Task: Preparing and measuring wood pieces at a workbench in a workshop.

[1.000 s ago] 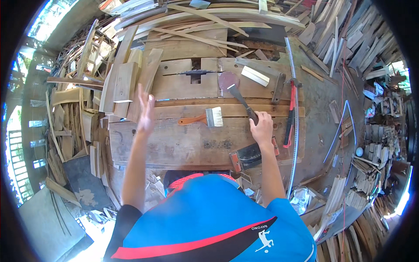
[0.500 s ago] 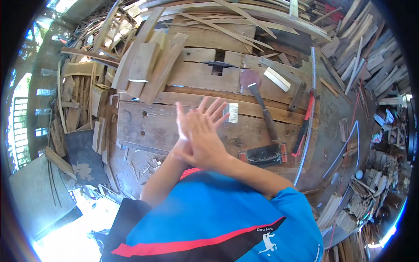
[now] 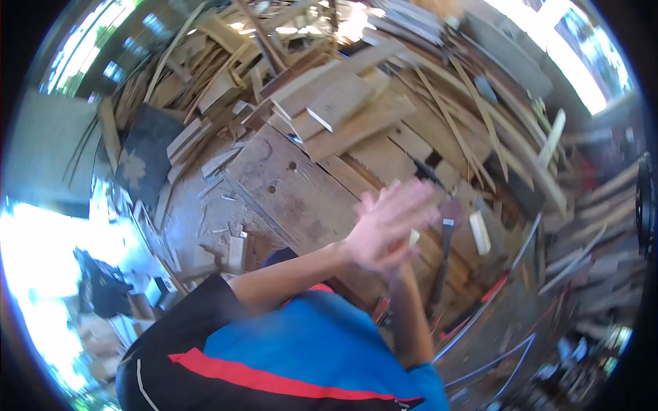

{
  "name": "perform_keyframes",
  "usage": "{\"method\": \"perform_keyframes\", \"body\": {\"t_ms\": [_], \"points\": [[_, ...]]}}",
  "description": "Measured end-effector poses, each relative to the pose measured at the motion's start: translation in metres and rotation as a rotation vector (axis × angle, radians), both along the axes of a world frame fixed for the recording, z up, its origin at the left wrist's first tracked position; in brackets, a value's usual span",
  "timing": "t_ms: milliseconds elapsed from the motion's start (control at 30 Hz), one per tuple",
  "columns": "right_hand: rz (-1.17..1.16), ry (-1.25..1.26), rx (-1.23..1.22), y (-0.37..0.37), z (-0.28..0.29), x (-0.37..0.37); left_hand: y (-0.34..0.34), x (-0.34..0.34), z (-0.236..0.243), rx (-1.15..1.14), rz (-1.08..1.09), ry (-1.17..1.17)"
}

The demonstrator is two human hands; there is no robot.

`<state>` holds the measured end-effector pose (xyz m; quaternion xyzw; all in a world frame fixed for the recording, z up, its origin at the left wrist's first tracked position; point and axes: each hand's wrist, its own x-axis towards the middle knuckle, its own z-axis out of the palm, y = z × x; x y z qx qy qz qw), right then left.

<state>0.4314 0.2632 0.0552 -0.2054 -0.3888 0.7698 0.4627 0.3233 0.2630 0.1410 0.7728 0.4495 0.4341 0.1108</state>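
Over the wooden workbench (image 3: 301, 198), my left hand (image 3: 391, 222) lies on top of my right hand (image 3: 396, 259), palms pressed together. The left fingers are stretched out toward the far right and smeared by motion. Most of the right hand is covered, with blurred fingertips showing beyond the left. Neither hand shows any object in it. A bit of the white-bristled brush shows beside the hands. To their right lie a flat-bladed tool with a dark handle (image 3: 442, 267), a dark red disc (image 3: 450, 209) and a pale wood block (image 3: 480, 233).
Boards (image 3: 343, 103) are stacked on the bench's far side, with long strips (image 3: 473, 116) beyond. A long metal rule (image 3: 524, 246) and a red-and-black tool (image 3: 495, 288) lie along the right edge. Wood scraps (image 3: 236, 250) litter the floor at left; a dark sheet (image 3: 142, 154) leans there.
My view has turned, so the bench sits differently in the picture. The hands have swapped: my left is now on top, where my right was rubbing over it before.
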Motion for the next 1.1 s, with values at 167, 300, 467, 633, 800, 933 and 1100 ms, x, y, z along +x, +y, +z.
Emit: {"method": "perform_keyframes", "body": {"t_ms": [167, 300, 467, 633, 800, 933, 1100], "points": [[-0.050, -0.034, 0.216, 0.008, 0.112, -0.014, 0.033, -0.053, -0.084, -0.489, 0.405, -0.380], [-0.228, -0.867, 1.067, 0.013, 0.033, -0.030, 0.031, -0.035, -0.007, -1.066, -0.497, -1.709], [0.120, -1.162, 0.883, 0.029, 0.051, -0.015, 0.053, -0.157, 0.008, -0.503, 0.097, -1.220], [0.084, -1.258, 0.774, 0.009, 0.002, 0.053, 0.109, -0.222, -0.058, -0.627, 0.791, 0.003], [0.144, -1.350, 0.516, -0.040, -0.021, 0.108, 0.161, -0.215, -0.067, -0.620, 0.853, 0.307], [0.123, -1.369, 0.425, -0.061, -0.015, 0.114, 0.179, -0.218, -0.059, -0.651, 0.812, 0.313], [0.015, -1.320, 0.440, -0.066, -0.008, 0.102, 0.144, -0.214, -0.060, -0.303, 0.491, 0.284]]}}
